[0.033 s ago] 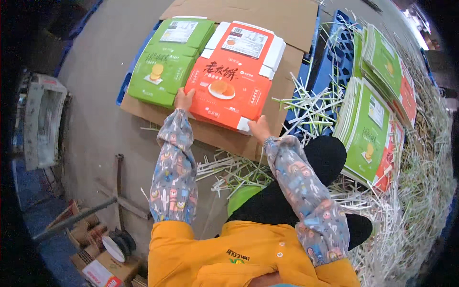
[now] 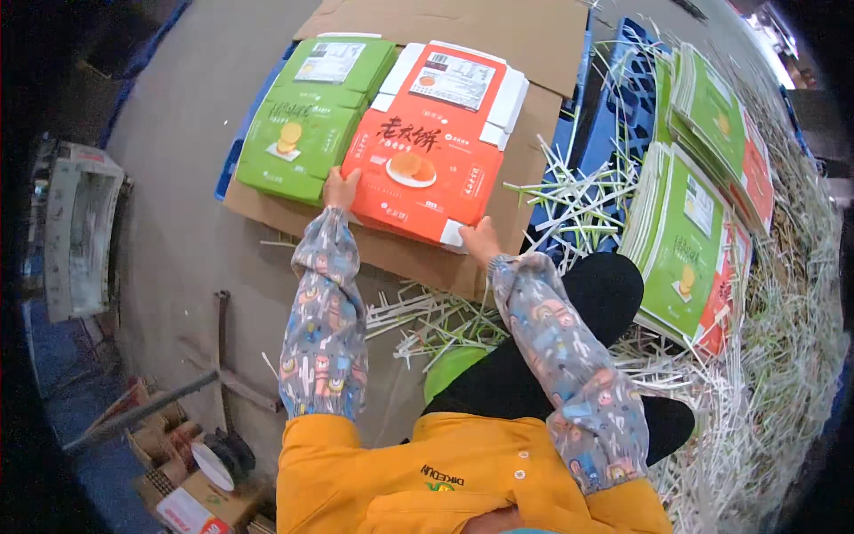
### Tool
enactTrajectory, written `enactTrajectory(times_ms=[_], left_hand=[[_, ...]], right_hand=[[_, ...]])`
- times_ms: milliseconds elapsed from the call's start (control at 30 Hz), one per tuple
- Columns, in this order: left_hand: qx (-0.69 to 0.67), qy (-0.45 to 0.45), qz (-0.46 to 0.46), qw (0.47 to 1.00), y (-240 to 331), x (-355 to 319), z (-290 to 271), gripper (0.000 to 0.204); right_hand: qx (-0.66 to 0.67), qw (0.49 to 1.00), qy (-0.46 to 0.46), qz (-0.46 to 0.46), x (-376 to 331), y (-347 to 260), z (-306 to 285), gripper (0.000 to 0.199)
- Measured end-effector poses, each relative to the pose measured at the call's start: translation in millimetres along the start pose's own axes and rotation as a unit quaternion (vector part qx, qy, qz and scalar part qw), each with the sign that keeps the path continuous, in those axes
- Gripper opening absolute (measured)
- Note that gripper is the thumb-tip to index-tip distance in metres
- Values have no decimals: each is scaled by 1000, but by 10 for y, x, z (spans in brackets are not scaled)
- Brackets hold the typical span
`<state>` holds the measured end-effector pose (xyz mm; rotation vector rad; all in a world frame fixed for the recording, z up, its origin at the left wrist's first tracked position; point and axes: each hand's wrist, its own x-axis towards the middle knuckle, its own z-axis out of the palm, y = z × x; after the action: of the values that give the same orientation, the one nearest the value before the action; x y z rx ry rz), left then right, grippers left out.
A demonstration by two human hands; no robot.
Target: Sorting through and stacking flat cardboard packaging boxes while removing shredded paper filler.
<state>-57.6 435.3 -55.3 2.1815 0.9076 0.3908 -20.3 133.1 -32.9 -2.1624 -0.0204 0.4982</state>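
Note:
A stack of flat orange cartons [image 2: 427, 169] with a food picture lies on a brown cardboard sheet [image 2: 534, 53]. A stack of flat green cartons [image 2: 302, 125] lies against its left side. My left hand [image 2: 340, 189] grips the near left edge of the orange stack, right at the seam with the green one. My right hand [image 2: 480, 242] holds the near right corner of the orange stack. Both forearms wear patterned sleeve covers.
More stacks of flat green and orange cartons [image 2: 685, 240] lean at the right on a heap of white and green paper strips [image 2: 569, 196]. A blue plastic pallet [image 2: 614, 125] lies behind the strips. At the left are a white crate [image 2: 76, 231] and small boxes [image 2: 178, 498].

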Motion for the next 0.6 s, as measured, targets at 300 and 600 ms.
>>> enactTrajectory(times_ms=[300, 600], left_hand=[[30, 31, -11, 999, 127, -222, 15, 45], [-87, 23, 44, 995, -179, -118, -52, 52]], right_hand=[[14, 999, -27, 29, -133, 26, 196, 55], [-10, 994, -111, -14, -255, -357, -148, 56]])
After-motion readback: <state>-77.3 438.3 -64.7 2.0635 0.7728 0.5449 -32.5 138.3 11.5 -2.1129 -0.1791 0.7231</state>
